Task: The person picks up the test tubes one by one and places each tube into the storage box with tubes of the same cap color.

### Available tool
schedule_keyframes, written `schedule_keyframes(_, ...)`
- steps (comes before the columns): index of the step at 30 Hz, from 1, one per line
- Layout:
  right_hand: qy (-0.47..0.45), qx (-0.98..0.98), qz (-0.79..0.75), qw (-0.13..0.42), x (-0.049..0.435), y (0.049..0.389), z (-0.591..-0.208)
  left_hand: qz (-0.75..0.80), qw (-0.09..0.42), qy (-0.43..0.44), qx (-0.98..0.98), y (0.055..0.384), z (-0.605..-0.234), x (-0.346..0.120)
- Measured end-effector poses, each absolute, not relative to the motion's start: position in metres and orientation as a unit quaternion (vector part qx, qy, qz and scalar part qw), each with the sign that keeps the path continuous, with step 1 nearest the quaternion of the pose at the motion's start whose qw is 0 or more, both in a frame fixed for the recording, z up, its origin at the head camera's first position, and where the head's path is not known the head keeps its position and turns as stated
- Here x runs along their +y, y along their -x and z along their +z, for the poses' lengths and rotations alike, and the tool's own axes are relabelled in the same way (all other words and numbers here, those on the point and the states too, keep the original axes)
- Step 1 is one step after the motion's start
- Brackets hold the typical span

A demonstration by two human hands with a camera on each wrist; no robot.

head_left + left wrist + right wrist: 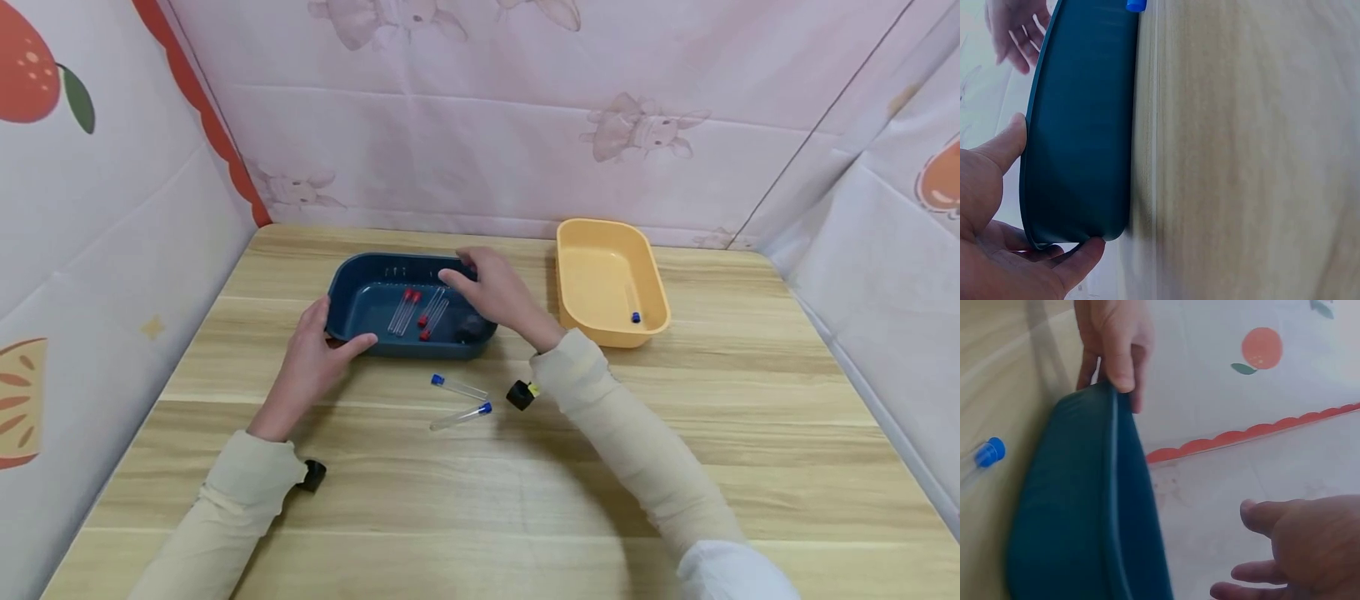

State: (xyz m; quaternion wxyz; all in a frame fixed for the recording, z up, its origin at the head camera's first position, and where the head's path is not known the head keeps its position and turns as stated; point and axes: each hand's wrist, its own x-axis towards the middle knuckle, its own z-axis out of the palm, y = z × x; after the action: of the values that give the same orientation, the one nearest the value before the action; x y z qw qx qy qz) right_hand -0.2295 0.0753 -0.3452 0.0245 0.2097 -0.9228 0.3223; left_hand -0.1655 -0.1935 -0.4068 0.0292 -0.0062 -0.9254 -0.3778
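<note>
A dark blue plastic tray [412, 348] holds several red-capped test tubes [405, 310]. My left hand [311, 362] grips the tray's left end, its thumb at the front rim. In the left wrist view, this hand's fingertips press against the tray's end wall [1079, 156]. My right hand [498, 292] is over the tray's back right corner, fingers spread and holding nothing. The right wrist view shows that hand [1310, 550] apart from the tray. Two blue-capped test tubes [463, 388] lie on the table just in front of the tray.
A yellow tray [600, 271] stands to the right, with a blue-capped tube [635, 317] inside near its front. The wooden table [465, 517] meets printed cloth walls [480, 150] at the back and sides. Black wrist cameras [520, 395] sit below both wrists.
</note>
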Motion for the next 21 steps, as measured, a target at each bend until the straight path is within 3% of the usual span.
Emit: schedule_keyframes(21,-0.184,-0.915,0.354,0.066,0.145,0.2,-0.314,-0.381,0.023,0.001,-0.924,0.165,-0.404,-0.193)
